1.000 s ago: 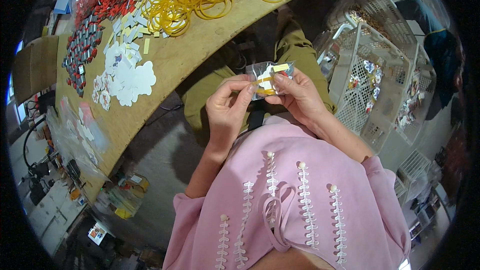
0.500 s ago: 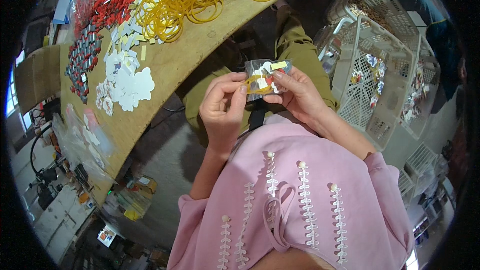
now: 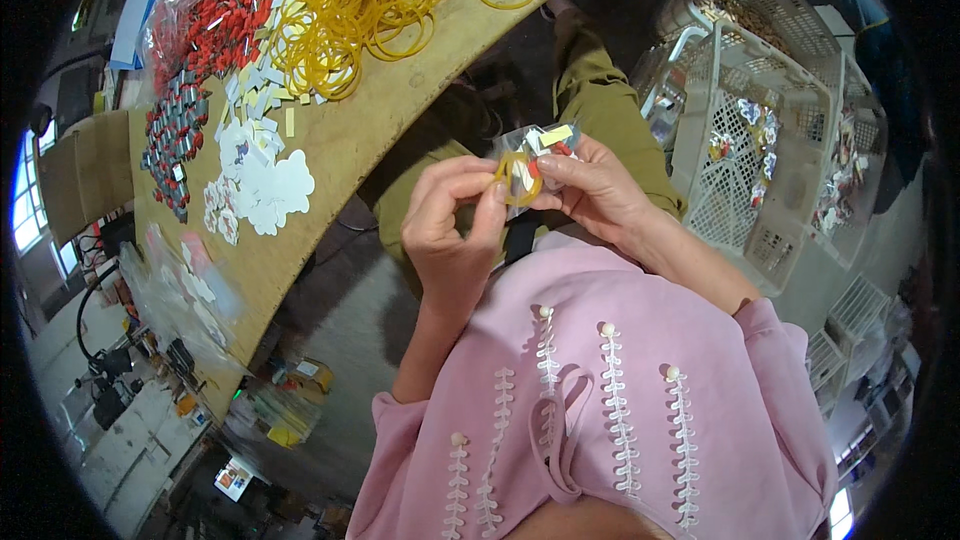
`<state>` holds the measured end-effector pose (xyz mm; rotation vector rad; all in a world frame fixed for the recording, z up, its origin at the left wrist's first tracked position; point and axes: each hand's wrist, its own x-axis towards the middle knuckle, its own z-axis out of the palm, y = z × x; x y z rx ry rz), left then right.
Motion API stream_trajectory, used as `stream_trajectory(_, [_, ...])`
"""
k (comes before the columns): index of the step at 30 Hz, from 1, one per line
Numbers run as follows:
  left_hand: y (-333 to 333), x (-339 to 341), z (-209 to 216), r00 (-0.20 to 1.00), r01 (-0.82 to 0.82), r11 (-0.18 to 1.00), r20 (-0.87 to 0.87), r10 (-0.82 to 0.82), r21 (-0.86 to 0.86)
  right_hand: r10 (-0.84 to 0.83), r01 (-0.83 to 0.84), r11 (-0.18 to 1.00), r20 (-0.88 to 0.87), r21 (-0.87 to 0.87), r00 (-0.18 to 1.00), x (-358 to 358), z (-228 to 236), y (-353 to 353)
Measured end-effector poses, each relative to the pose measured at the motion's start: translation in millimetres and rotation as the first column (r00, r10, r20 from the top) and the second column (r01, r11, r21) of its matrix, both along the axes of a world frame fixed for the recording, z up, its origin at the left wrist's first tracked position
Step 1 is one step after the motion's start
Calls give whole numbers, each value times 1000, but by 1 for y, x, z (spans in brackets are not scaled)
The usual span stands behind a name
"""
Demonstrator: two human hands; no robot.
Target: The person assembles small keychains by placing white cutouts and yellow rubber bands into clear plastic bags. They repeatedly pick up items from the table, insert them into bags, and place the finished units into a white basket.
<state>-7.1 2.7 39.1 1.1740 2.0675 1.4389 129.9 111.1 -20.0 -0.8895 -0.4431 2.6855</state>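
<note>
- A long brown table [image 3: 335,135] with a curved-looking edge fills the upper left.
- The person wears a loose pink top [image 3: 640,340] with white trim.
- A pale slatted crate [image 3: 733,190] stands to the right, small colourful pieces inside it.
- A tangled heap of yellow rubber bands [image 3: 365,0] sits at the table's far end.
- Left of it lie red pieces [image 3: 225,30] and, nearer, grey-and-red pieces [image 3: 170,135].
- White cut-outs [image 3: 262,185] overlap near the table's edge.
- The left hand [image 3: 447,205] pinches a yellow band loop [image 3: 537,188] between thumb and fingers.
- The right hand [image 3: 600,185] grips a small clear bag [image 3: 530,140], thumb on top.
- That bag is above the person's lap, between both hands; white and red pieces show there.
- One separate band [image 3: 505,7] lies beside the heap.
- The loop lies against the bag's near left part.
- A yellow slip [image 3: 556,136] shows at the bag's upper right.
</note>
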Motion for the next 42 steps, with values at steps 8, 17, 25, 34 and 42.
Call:
stream_trajectory(8, [0,11,4,932,-141,990,337,136,-9,27,-36,993,-84,-109,996,-4,-3,0])
stream_trajectory(17, [0,4,13,995,11,1000,103,-14,29,-11,-16,987,-164,-162,986,-2,-11,1])
stream_trajectory(25, [6,6,26,949,-82,993,297,102,-79,-34,-65,958,-334,-280,942,-3,-8,3])
stream_trajectory(34, [9,5,28,981,-59,989,173,83,-138,-21,-62,970,-333,-236,943,-4,-11,5])
stream_trajectory(42, [10,3,27,989,7,997,-150,-18,-75,-10,-18,990,-199,-139,980,-4,0,3])
